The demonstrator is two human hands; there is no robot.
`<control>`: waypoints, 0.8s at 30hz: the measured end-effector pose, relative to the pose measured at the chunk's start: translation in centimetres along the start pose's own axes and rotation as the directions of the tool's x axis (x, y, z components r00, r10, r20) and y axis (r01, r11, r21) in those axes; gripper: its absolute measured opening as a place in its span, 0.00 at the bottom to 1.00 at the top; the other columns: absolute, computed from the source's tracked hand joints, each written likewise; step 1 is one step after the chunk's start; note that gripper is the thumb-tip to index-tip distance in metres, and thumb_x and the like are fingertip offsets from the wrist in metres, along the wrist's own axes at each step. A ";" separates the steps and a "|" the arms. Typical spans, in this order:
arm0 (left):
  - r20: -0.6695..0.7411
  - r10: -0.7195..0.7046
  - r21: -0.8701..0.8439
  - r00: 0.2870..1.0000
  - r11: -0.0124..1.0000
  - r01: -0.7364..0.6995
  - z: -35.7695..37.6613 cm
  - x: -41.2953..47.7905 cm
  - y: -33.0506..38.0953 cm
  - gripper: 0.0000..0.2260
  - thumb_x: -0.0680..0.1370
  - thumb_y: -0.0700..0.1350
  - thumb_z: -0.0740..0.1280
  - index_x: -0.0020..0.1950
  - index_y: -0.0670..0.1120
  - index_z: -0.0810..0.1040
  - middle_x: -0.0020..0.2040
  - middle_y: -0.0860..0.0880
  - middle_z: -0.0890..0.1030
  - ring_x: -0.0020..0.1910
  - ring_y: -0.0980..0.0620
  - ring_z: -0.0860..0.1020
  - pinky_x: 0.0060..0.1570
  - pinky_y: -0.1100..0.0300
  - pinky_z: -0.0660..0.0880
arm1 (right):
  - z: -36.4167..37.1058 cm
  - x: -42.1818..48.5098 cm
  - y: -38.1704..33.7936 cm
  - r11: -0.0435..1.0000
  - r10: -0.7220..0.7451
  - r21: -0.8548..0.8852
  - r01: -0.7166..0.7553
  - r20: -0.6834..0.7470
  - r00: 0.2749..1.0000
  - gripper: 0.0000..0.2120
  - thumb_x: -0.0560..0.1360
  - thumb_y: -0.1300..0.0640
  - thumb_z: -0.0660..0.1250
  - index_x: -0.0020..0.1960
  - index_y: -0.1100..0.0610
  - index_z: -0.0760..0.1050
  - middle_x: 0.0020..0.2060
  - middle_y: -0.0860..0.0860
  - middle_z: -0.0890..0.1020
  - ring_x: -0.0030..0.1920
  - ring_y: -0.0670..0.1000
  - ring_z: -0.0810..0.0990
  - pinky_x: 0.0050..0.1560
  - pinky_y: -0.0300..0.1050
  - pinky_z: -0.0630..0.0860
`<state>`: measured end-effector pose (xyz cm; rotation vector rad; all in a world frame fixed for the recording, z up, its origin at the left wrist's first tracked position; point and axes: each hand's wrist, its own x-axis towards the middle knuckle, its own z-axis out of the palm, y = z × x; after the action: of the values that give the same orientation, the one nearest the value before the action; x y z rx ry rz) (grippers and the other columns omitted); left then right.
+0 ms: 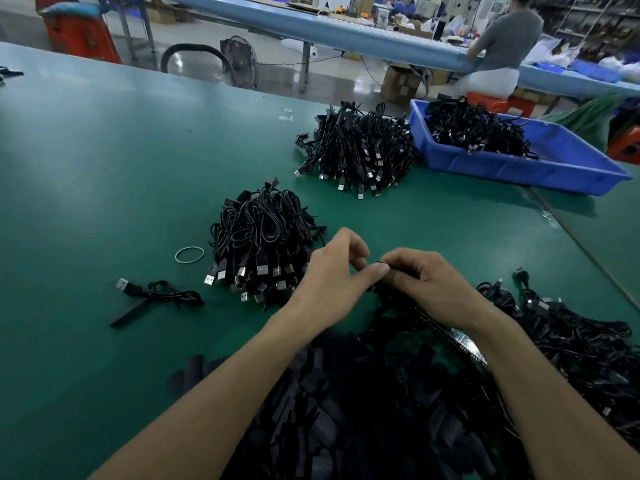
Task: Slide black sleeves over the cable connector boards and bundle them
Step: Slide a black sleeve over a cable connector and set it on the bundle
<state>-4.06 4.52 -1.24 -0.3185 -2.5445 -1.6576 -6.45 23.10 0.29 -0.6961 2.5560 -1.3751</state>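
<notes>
From the head camera, your left hand (336,268) and right hand (427,287) meet in the middle, with the fingertips touching. Your left thumb and first finger are pressed together on the tip of a small dark piece. I think it is a black sleeve (382,262), but it is too small to be sure. Your right fingers are curled tight round the rest of it. A shiny green connector board (465,341) pokes out behind that hand, under your wrist.

To do this step well, I think you should hold the board straight and still in your right fingers. Pinch the sleeve's mouth open with your left fingers. Then pull it along slowly so it does not catch on the board's corners.

Just below your fingers lies the pile of loose sleeves (346,410). To the right of your right fingers are the loose cables (581,341). Just past your left fingertips is a near bundle (266,237). A rubber band (189,254) and a single cable (156,294) with its sleeve on lie further left. Far beyond your fingers sit a far bundle (360,147) and a blue bin (502,168) of cables.

Everything rests on a green table (104,168). Behind it is a workshop with a long blue bench (277,22), a floor fan (239,60) and a person (502,39) sitting with their back to you.
</notes>
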 end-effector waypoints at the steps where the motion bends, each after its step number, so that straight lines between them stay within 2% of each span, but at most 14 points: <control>1: -0.001 -0.004 -0.029 1.000 1.000 0.004 0.1 0.2 -0.3 0.08 0.78 0.51 0.73 0.46 0.53 0.75 0.41 0.58 0.79 0.35 0.67 0.74 0.35 0.72 0.69 | 0.0 -0.1 0.1 1.000 -0.003 0.013 0.003 -0.005 1.000 0.09 0.79 0.58 0.68 0.46 0.45 0.81 0.40 0.43 0.84 0.41 0.41 0.80 0.44 0.34 0.75; 5: 0.023 0.005 -0.145 1.000 0.989 -0.001 0.5 0.5 -0.8 0.09 0.78 0.49 0.73 0.39 0.56 0.77 0.30 0.62 0.76 0.25 0.62 0.69 0.29 0.70 0.66 | -0.2 -0.1 0.2 0.999 -0.001 0.050 0.001 0.004 1.000 0.05 0.78 0.59 0.68 0.47 0.50 0.81 0.39 0.44 0.84 0.41 0.41 0.80 0.45 0.33 0.75; 8: 0.033 0.002 -0.213 0.999 0.977 0.005 0.6 0.5 -0.7 0.08 0.79 0.48 0.72 0.40 0.53 0.79 0.25 0.59 0.74 0.22 0.61 0.67 0.25 0.69 0.65 | -0.5 0.0 0.4 0.996 0.016 0.085 -0.018 0.022 1.000 0.04 0.78 0.61 0.68 0.50 0.56 0.82 0.42 0.52 0.85 0.43 0.45 0.80 0.48 0.37 0.76; 10: 0.036 0.013 -0.219 0.999 0.976 -0.005 0.6 0.6 -0.5 0.08 0.79 0.47 0.72 0.40 0.51 0.80 0.24 0.59 0.73 0.23 0.61 0.66 0.26 0.70 0.64 | -0.7 0.0 0.6 0.992 0.036 0.121 -0.041 0.047 0.998 0.04 0.78 0.62 0.69 0.50 0.59 0.82 0.41 0.54 0.83 0.43 0.46 0.79 0.48 0.39 0.75; 13: 0.043 -0.013 -0.248 0.999 0.968 0.024 0.7 0.5 -0.3 0.08 0.79 0.46 0.71 0.41 0.48 0.80 0.24 0.59 0.71 0.23 0.61 0.65 0.26 0.69 0.63 | -1.3 0.2 0.7 0.974 0.081 0.202 -0.099 0.095 0.992 0.07 0.74 0.57 0.70 0.49 0.58 0.83 0.41 0.50 0.83 0.44 0.46 0.79 0.50 0.37 0.76; 18: 0.137 -0.110 -0.464 0.985 0.871 0.162 0.5 0.5 0.3 0.07 0.80 0.46 0.70 0.42 0.47 0.81 0.28 0.55 0.70 0.25 0.58 0.66 0.25 0.67 0.64 | -2.0 0.0 0.8 0.937 0.086 0.325 -0.127 0.137 0.987 0.05 0.72 0.53 0.71 0.46 0.52 0.84 0.41 0.49 0.84 0.43 0.45 0.81 0.48 0.37 0.78; 20: 0.055 -0.059 -0.450 0.997 0.890 0.077 0.7 0.3 0.9 0.08 0.79 0.46 0.70 0.41 0.48 0.81 0.31 0.53 0.74 0.28 0.56 0.69 0.29 0.65 0.69 | -2.0 0.0 0.8 0.927 0.107 0.359 -0.113 0.039 0.994 0.04 0.72 0.53 0.71 0.44 0.51 0.84 0.39 0.49 0.85 0.40 0.46 0.82 0.43 0.37 0.79; 22: -0.072 0.085 -0.411 0.994 0.905 -0.108 1.1 -0.3 1.8 0.07 0.81 0.44 0.68 0.43 0.47 0.78 0.34 0.56 0.78 0.33 0.56 0.74 0.37 0.65 0.73 | -1.8 0.1 0.7 0.940 0.121 0.335 -0.064 -0.152 0.981 0.02 0.74 0.56 0.71 0.43 0.52 0.82 0.37 0.50 0.85 0.37 0.46 0.83 0.40 0.37 0.79; 24: -0.206 0.216 -0.392 0.954 0.876 -0.283 1.4 -1.0 2.7 0.05 0.83 0.42 0.64 0.47 0.47 0.76 0.40 0.55 0.82 0.41 0.54 0.81 0.46 0.62 0.78 | -1.6 0.5 0.5 0.978 0.091 0.208 -0.009 -0.390 0.916 0.05 0.76 0.60 0.71 0.44 0.51 0.80 0.38 0.50 0.85 0.37 0.45 0.83 0.40 0.36 0.79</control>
<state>-2.48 6.73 0.44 -0.5021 -1.9219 -2.0150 -7.57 24.32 0.78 -0.3373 2.6386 -1.8937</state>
